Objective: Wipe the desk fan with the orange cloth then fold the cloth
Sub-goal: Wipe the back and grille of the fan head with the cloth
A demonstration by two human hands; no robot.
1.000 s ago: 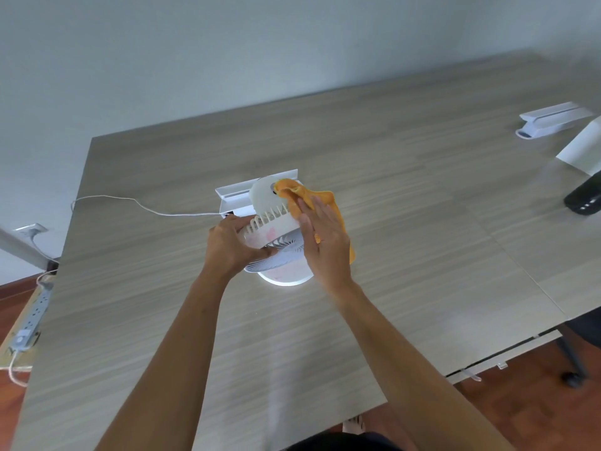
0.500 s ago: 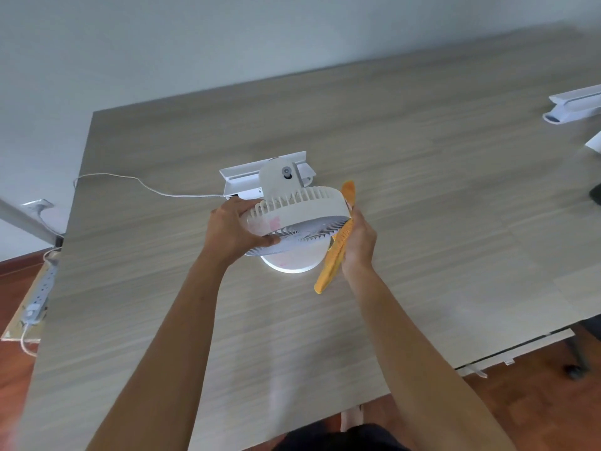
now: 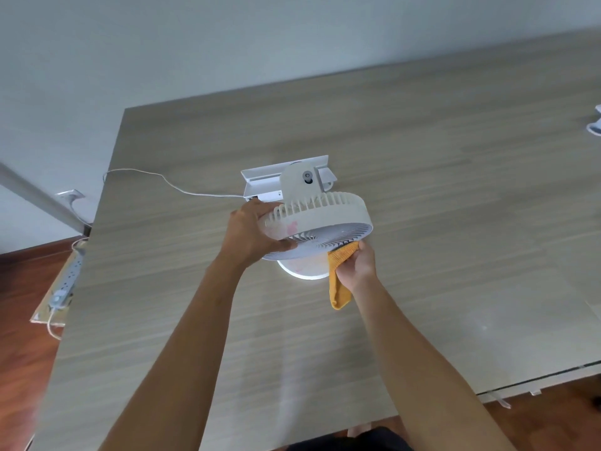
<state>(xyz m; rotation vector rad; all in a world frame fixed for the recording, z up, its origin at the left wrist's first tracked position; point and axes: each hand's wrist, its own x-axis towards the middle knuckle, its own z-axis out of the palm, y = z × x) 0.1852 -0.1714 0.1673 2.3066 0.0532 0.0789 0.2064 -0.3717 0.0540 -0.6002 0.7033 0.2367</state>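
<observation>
A white desk fan [image 3: 320, 219] stands mid-table on a round base [image 3: 300, 270], its head tipped so the front grille faces down toward me. My left hand [image 3: 252, 232] grips the left rim of the fan head. My right hand [image 3: 356, 266] holds the orange cloth [image 3: 340, 276] bunched up, pressing its upper end against the lower right edge of the front grille. The loose end of the cloth hangs below my fist. The fan's white cable [image 3: 169, 183] runs off to the left.
A white bracket-like tray [image 3: 263, 180] lies just behind the fan. The wooden table [image 3: 455, 222] ends close at the left and near edges. A power strip [image 3: 66, 278] lies on the floor at left. A white object [image 3: 595, 126] sits at the far right edge.
My right hand took the cloth from the top back of the fan, round its right side, down under the front grille. My left hand kept its grip on the rim.
</observation>
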